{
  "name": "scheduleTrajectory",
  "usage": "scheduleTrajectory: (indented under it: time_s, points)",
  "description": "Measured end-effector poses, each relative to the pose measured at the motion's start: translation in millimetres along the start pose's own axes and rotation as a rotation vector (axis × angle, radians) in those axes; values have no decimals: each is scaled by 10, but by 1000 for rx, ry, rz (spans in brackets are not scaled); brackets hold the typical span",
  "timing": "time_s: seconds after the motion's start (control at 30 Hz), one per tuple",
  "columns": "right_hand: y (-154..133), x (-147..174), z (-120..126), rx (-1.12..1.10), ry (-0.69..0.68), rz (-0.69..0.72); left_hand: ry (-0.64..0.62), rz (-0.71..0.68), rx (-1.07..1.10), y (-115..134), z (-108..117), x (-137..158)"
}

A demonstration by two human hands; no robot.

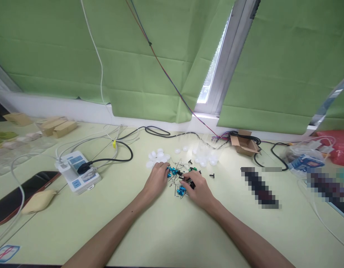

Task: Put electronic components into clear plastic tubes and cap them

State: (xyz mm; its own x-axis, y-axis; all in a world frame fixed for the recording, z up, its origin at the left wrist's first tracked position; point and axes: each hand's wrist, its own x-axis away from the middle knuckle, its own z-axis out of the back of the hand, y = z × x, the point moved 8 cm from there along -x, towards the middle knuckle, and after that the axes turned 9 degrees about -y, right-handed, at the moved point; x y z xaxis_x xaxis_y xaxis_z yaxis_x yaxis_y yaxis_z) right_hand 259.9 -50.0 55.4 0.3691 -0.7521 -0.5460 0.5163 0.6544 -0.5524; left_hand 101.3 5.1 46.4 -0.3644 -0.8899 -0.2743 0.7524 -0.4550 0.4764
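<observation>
Blue parts [181, 191] lie between the hands [157, 178] [199, 189]; whether they grasp any, I cannot tell.

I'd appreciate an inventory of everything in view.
Heaped small hardware parts: many, blue, green, black, silver, centre
Translucent round plastic pieces: many, white, behind heap
Plastic power strip: one, white, left
Open cardboard box: one, brown, back right
Cardboard boxes: several, brown, back left
Rounded object: one, cream, left
Flat slab: one, black, left
Plastic bag: one, red, right
Crumpled bag: one, transparent, right
Cables: several, black, white, back and left
Fabric blinds: several, green, back
Tabletop: one, pale green, beneath
Pixelated patches: several, dark, right
Left hand: one, heap's left
Right hand: one, heap's right
</observation>
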Motion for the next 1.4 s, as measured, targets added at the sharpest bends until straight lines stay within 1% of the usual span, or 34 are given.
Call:
scheduleTrajectory:
  time_s: [0.2, 0.43, 0.6, 0.77, 0.93, 1.2, 1.3, 1.4]
  points:
    - [-11, -6, 1, 1, -3, 4, -6, 18, 20, -13, -2, -3]
    - [-14, -12, 8, 3, -3, 3, -52, 66, 122, -7, 38, -11]
    - [-18, -10, 15, 3, 5, 6, -47, 57, 144, -6, 34, -17]
    - [-6, -12, 3, -1, -7, 4, -11, 54, 169, -1, 38, -22]
    - [-3, -11, 5, -6, -7, 4, 76, 45, 238, 26, 126, -9]
    - [3, -13, 1, -13, -6, -4, 168, -19, 326, 206, 278, 56]
    - [30, -12, -1, -43, -1, -34, 161, -5, 416, 262, 278, 90]
    - [56, -13, 5, -92, 4, -72, 104, 40, 538, 294, 190, 117]
